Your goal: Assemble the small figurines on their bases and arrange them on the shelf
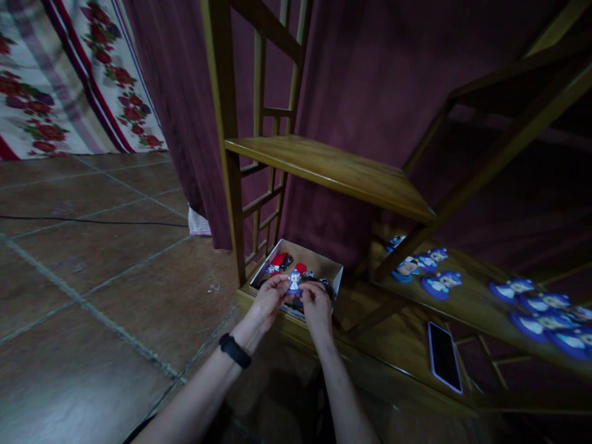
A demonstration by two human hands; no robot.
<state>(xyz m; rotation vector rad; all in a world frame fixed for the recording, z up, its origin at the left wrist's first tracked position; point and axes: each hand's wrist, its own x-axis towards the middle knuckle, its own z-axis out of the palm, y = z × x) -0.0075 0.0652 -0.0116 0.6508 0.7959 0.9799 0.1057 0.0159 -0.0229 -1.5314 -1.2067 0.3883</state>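
Observation:
Between the fingertips of both hands is a small figurine, blue and white on a round blue base, held upright. My left hand, with a black band on its wrist, pinches it from the left. From the right, the fingers of my right hand close on the base. Both hands are over an open cardboard box on the lowest shelf. Inside lie several small pieces, among them a red piece and a black one; my hands hide part of the contents.
Several blue-and-white figurines stand on the wooden shelf at the right. A phone lies on the lower board. Above the box juts another wooden shelf. A black cable crosses the tiled floor at left.

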